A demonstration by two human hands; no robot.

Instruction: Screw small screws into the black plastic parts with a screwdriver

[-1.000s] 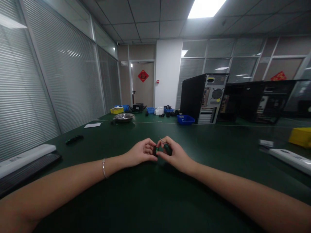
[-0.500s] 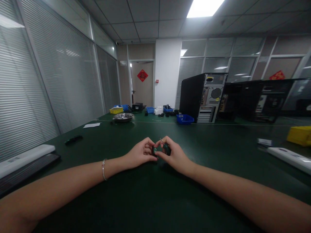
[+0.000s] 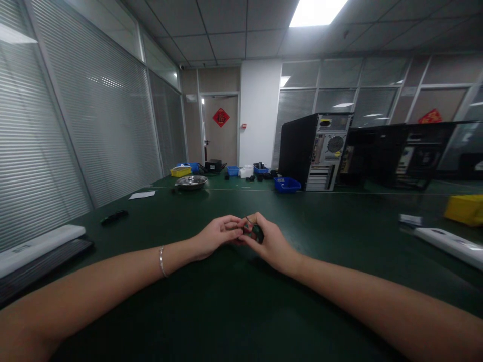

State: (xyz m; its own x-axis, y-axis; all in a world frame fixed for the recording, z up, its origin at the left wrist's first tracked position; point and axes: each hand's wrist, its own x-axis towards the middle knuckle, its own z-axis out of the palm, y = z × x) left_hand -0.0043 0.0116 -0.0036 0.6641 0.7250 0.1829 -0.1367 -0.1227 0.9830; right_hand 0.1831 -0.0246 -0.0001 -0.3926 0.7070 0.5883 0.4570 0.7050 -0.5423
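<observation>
Above the table in front of me, my left hand (image 3: 219,234) and my right hand (image 3: 273,244) meet at the fingertips. Between thumb and curled fingers, my right hand is closed around a small dark rounded part (image 3: 258,233). A short thin wire or stem seems to stick up beside it. A little green and reddish colour shows at the fingertips, too small to name. My left fingers are pressed together against my right fingertips, and whatever they pinch is hidden behind them.
On the green table (image 3: 181,306) lie a keyboard (image 3: 45,266), a dark green-edged tool (image 3: 114,217) and white paper (image 3: 142,195). Farther back are a metal bowl (image 3: 191,182), a blue bin (image 3: 287,185) and a computer tower (image 3: 302,151). A yellow bin (image 3: 466,210) stands right.
My left fingers have moved slightly right and closed over my right fingertips. The small green circuit board that showed between the hands is now mostly covered. My right hand has barely moved.
</observation>
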